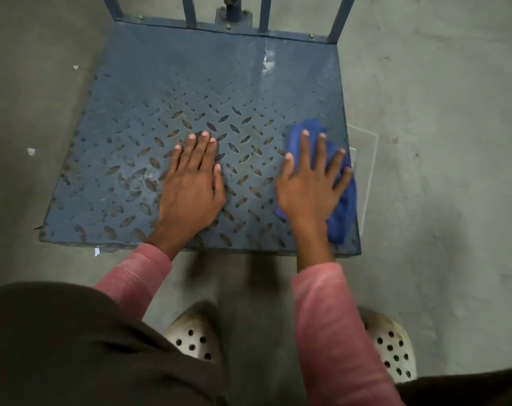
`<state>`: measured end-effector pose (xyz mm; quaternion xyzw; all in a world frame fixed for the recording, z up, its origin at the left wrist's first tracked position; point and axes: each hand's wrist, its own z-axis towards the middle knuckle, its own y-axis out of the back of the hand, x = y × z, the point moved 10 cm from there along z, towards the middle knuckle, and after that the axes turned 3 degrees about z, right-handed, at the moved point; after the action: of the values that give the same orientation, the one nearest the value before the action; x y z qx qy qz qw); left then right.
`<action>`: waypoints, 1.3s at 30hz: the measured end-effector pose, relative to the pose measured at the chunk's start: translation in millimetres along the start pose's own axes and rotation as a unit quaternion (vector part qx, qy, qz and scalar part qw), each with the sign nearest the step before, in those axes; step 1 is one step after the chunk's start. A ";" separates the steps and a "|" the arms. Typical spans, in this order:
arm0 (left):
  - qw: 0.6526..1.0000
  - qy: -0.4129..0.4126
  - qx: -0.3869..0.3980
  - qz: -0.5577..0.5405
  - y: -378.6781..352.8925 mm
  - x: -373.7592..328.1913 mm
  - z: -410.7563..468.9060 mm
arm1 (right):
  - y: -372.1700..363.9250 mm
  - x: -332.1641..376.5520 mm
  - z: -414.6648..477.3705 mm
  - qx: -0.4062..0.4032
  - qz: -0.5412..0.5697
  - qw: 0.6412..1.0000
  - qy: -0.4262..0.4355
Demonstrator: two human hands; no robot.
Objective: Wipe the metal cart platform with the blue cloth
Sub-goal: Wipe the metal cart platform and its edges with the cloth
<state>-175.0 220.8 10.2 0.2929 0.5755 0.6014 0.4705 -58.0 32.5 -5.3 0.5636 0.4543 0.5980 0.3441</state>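
The metal cart platform [149,92] is a grey-blue tread plate with raised oval studs, lying low on the floor in front of me. My left hand [191,183] rests flat on its middle near the front, fingers spread, holding nothing. My right hand [310,183] presses flat on the blue cloth [344,206], which lies crumpled at the platform's front right corner. Most of the cloth is hidden under the palm and fingers. A wet sheen runs up the plate's right side.
Blue upright bars [341,19] rise from the platform's far edge. Grey concrete floor [439,127] surrounds it, with small white scraps [31,151] at left. A clear flat sheet [369,159] sticks out beside the right edge. My white perforated shoes [392,347] stand just in front.
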 end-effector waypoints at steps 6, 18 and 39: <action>1.000 -0.005 0.000 -0.019 -0.6 7.5 -5.8 | -23.0 70.5 -61.0 0.031 -0.005 0.986 0.164; 0.999 0.016 0.029 -0.003 0.6 22.4 -28.4 | -8.9 27.3 17.3 0.028 -0.002 0.998 0.065; 0.999 0.032 0.017 0.009 5.5 47.0 3.9 | -24.0 72.9 -49.9 0.049 -0.020 0.982 0.183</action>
<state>-191.0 265.4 7.3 0.2863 0.5976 0.6050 0.4416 -119.0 100.4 1.1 0.4515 0.5497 0.6611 0.2387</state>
